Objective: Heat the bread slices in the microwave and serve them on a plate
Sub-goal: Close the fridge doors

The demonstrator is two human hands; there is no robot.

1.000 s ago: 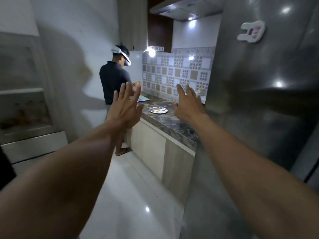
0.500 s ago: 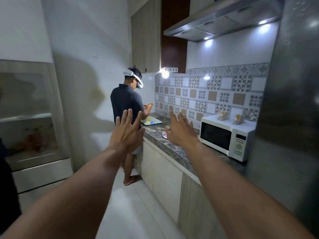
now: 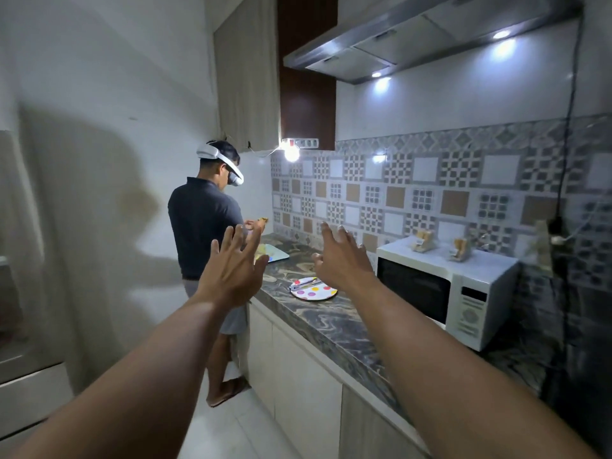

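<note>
- Both hands are up in front of me, left hand [image 3: 231, 270] and right hand [image 3: 344, 260]; fingers are spread and hold nothing
- a second ago I could not see the microwave [image 3: 463, 293]; now it sits in view on the counter [image 3: 331, 323], door closed
- bread [image 3: 422, 241] rests on top of it; the spotted plate [image 3: 313, 288] lies near its left side
- I think I can start now; bread first

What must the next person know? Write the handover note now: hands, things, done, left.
Left hand and right hand: both open, raised in the air, holding nothing.
Microwave: on the counter, door shut.
Bread: apparently the two wrapped lots on top of the microwave.
Dotted plate: on the counter, left of the microwave, a utensil lying on it.
Done: nothing yet. Left: bread into microwave, heat, serve on plate.
</note>
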